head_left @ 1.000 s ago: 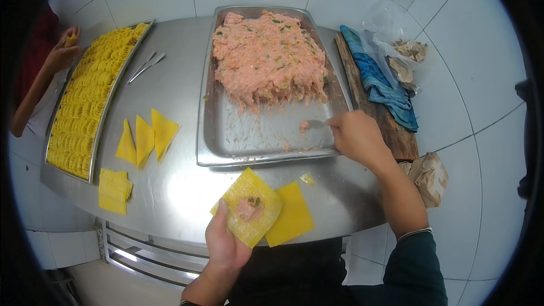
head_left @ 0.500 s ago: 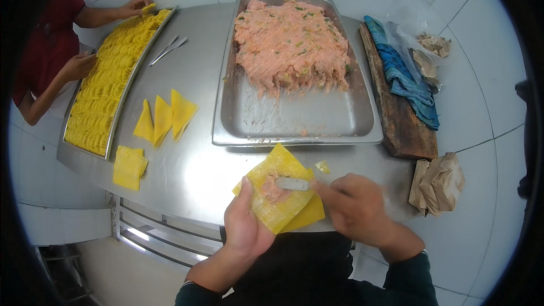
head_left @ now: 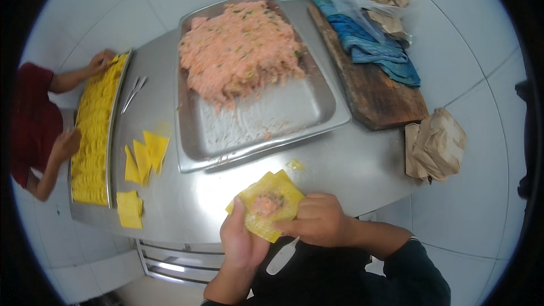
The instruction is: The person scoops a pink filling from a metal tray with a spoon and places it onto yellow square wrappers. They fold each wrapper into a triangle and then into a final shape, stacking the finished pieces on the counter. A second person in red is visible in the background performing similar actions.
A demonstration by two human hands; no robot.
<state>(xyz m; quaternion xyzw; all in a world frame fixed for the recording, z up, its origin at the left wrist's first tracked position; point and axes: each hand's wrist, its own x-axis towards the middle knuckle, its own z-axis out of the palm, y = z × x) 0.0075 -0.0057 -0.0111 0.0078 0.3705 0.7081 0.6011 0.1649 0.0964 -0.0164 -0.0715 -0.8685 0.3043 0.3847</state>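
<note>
Fingers (head_left: 300, 222) of right hand (head_left: 317, 221) now curled onto wrapper (head_left: 271, 204), spatula (head_left: 281, 256) tucked beneath; left hand (head_left: 241, 241) cupped under wrapper at bench's near edge; filling (head_left: 266, 204) deposited, scooping from tray (head_left: 317, 113) finished.

Wrapper (head_left: 266, 207) underside hidden; right fingers (head_left: 294, 224) cover edge.
</note>
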